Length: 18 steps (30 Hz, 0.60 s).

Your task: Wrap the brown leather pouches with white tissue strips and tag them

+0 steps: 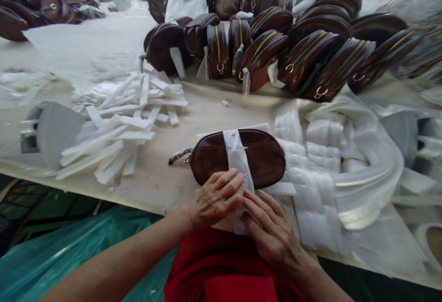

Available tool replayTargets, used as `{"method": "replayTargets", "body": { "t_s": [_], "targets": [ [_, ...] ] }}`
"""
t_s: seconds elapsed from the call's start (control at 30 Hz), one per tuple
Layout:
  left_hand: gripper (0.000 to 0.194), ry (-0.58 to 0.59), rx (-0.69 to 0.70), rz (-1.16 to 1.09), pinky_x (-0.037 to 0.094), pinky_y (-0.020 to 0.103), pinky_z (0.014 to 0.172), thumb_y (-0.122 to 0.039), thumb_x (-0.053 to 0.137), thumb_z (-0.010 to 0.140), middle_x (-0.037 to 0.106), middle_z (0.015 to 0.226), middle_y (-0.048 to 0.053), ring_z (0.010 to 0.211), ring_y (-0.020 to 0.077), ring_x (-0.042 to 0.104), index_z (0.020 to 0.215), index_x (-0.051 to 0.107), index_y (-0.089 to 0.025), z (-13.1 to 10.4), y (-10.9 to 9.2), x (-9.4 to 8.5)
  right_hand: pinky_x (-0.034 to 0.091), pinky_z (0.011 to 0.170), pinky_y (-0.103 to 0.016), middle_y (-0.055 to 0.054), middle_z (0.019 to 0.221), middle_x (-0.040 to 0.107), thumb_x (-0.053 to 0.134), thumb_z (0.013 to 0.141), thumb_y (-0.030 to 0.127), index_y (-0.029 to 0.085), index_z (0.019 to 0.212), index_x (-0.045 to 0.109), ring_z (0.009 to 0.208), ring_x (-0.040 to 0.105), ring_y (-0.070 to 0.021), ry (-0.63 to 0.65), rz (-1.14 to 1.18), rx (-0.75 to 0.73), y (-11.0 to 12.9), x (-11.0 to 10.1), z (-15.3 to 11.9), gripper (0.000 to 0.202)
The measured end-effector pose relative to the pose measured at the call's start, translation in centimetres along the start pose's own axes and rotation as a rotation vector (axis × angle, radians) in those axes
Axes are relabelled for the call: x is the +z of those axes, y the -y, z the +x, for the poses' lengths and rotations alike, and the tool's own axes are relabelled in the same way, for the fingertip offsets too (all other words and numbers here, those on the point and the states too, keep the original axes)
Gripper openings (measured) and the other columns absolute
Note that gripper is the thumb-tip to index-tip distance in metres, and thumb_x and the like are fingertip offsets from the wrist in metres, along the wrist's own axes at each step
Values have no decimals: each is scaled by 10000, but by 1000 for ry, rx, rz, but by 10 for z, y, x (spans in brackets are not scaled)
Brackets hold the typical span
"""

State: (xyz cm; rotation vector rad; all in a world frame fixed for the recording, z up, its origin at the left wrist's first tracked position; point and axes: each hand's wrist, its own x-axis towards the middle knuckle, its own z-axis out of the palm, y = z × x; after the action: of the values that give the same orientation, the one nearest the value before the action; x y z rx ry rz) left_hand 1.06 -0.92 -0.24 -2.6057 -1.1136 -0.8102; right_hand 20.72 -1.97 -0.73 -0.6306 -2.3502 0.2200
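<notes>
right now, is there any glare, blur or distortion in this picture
Head view: bright light washes out the top right corner, and the plastic there looks hazy; head view: sheen on the standing bags; head view: shapes stretch toward the sides, far background soft; head view: left hand and right hand fairly clear, near bag dark but its stitching readable
</notes>
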Motion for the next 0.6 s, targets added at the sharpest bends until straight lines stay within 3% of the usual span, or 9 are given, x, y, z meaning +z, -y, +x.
{"method": "replayTargets", "body": {
  "t_s": [0.23,0.6],
  "targets": [
    [139,-30,61,-30,489,359,912,-128,499,893,613,1093,122,1131,239,523,995,591,-103,-4,5,-1,369,1081,-398,-96,1137,672,375,873,8,130,884,653,1200,529,-195,0,-19,-10,-2,-1,2,303],
    [86,-73,108,8,480,330,887,-155,517,895,644,1070,26,1110,200,548,903,600,-178,-5,6,-2,367,1072,-422,-117,1146,664,365,877,19,108,874,648,1210,518,-229,21,-14,-38,0,-2,-3,296]
  ]
}}
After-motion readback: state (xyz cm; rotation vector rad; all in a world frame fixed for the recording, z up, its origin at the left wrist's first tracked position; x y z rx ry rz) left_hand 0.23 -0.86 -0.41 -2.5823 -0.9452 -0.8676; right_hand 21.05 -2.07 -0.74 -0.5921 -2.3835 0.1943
